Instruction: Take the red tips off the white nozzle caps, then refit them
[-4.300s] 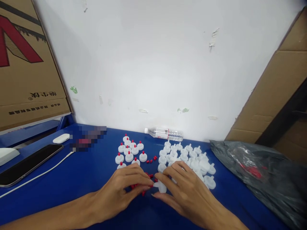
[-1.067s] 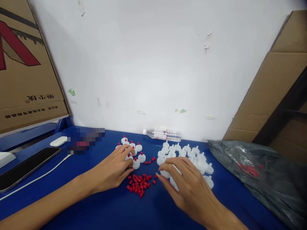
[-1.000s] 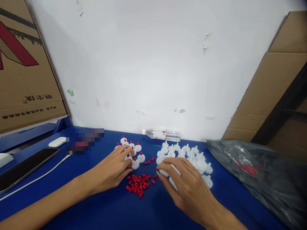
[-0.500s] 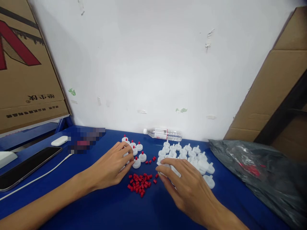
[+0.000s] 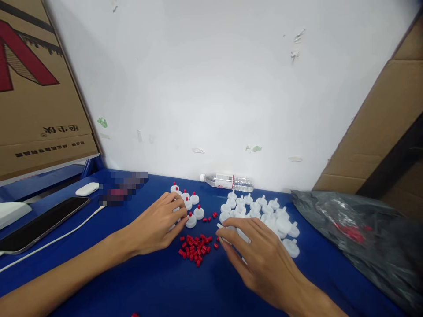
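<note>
My left hand curls its fingers and thumb together among white plastic nozzle caps with red tips. Its fingertips reach the edge of the nearest red-tipped cap; whatever may lie inside the grip is mostly hidden, though a bit of white shows between thumb and fingers. On the other side, my right hand pinches a white nozzle cap between thumb and fingers, its narrow end poking out to the left. Behind and beside that hand stand several untipped white nozzle caps. Small red caps lie in a loose pile between my hands.
A clear plastic bottle lies against the wall. To the right is a grey plastic bag with a clear bag of red pieces on it. A phone, a white cable and a white case lie at left.
The view has tilted slightly, and a red piece now shows at the bottom edge. Both hands keep nearly the same places; the narrow end of the white cap shows more clearly at my right fingertips.
</note>
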Motion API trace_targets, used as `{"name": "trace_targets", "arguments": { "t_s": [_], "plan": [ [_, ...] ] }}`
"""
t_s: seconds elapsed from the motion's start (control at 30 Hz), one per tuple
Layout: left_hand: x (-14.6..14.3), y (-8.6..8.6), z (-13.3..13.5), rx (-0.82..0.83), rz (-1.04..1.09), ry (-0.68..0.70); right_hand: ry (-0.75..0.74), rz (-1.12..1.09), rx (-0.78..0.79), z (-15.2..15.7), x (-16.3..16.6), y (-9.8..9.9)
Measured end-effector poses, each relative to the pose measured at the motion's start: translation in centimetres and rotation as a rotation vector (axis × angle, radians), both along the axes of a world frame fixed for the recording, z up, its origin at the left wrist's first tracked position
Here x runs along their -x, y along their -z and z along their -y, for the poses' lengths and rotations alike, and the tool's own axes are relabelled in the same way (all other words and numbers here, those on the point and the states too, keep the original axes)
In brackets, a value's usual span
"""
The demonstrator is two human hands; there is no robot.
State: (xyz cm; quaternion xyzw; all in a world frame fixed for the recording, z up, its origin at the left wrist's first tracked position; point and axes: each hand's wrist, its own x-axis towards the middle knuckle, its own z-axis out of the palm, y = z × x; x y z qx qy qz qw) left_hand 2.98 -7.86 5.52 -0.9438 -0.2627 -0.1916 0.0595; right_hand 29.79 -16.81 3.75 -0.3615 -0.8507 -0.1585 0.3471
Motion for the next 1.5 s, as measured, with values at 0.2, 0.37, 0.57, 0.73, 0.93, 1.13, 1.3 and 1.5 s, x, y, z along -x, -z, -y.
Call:
{"name": "trace_targets", "arguments": {
  "t_s": [0.2, 0.37, 0.57, 0.73, 0.93, 1.13, 1.3, 1.5],
  "plan": [
    [0.7, -1.6, 1.0, 0.024, -0.049, 0.169, -0.008, 0.002, -0.007, 0.0, 0.1, -0.2],
    [0.6, -0.9, 3.1, 0.010, -0.247, 0.289, -0.022, -0.007, -0.001, 0.0, 0.3, -0.3],
    [2.7, 1.8, 5.5, -0.114, -0.382, 0.222, -0.033, 0.020, 0.017, 0.2, 0.3, 0.0],
    [3.8, 3.2, 5.9, -0.121, -0.421, 0.184, -0.032, 0.046, 0.039, 0.2, 0.5, 0.3],
    [1.8, 2.9, 4.5, -0.238, -0.237, 0.197, -0.024, 0.055, 0.017, 0.0, 0.3, 0.2],
    [-1.2, 0.4, 1.5, -0.211, 0.060, 0.120, -0.054, -0.023, -0.054, 0.2, 0.3, 0.0],
    [-2.4, 0.8, 0.6, 0.033, 0.304, 0.050, -0.098, -0.056, -0.097, 0.3, 0.5, -0.1],
    [-1.9, 2.3, 1.7, 0.295, 0.468, 0.077, -0.099, -0.017, -0.062, -0.1, 0.6, 0.1]
  ]
}}
